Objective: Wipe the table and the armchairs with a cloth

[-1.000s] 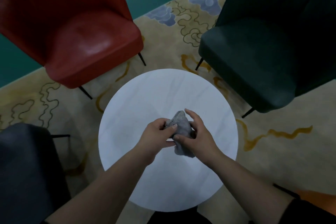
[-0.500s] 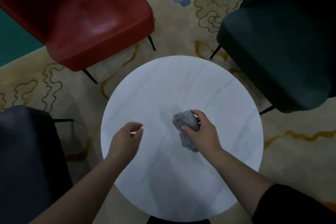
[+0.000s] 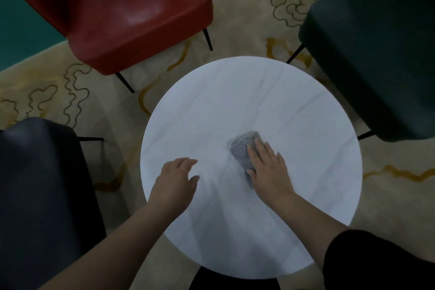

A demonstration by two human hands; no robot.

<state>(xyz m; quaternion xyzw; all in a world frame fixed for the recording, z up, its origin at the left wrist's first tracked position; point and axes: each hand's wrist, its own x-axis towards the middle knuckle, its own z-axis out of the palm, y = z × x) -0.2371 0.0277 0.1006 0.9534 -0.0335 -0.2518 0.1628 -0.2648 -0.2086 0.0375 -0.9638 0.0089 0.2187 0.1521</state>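
Round white marbled counter [image 3: 235, 106] at centre, on a beige patterned rug [image 3: 47, 82]. Near edge at 6 o'clock: dark sleeve [image 3: 367, 259]. Left grip [image 3: 175, 180] over counter toward 8 o'clock, fingers loosely curled, holding nothing. Right grip [image 3: 267, 167] flat, fingers straight, pressing down on grey cloth [image 3: 242, 148] near counter's centre; cloth folded, nubbly. Black armchair [image 3: 40, 195] at 9 o'clock, dark green armchair [image 3: 376, 49] at 2, red armchair [image 3: 131, 12] at 11.
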